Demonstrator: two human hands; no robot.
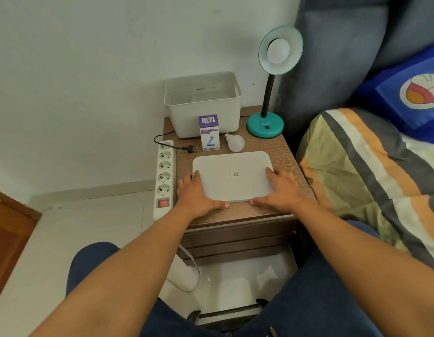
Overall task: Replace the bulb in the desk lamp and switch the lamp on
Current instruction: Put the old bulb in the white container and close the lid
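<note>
A teal desk lamp [266,125] stands at the back right of the wooden bedside table [284,152], with a white bulb [278,51] in its shade. A loose white bulb [235,142] lies on the table beside a purple-and-white bulb box [209,137]. The lamp's black plug [190,149] lies unplugged next to a white power strip [164,176]. A flat white lid [233,176] rests on the table front. My left hand [197,194] holds its left edge and my right hand [281,190] holds its right edge.
An open white plastic bin [203,103] stands at the back of the table against the wall. A bed with a striped blanket [371,171] and a blue pillow borders the table's right side. The power strip's red switch [163,203] sits at its near end.
</note>
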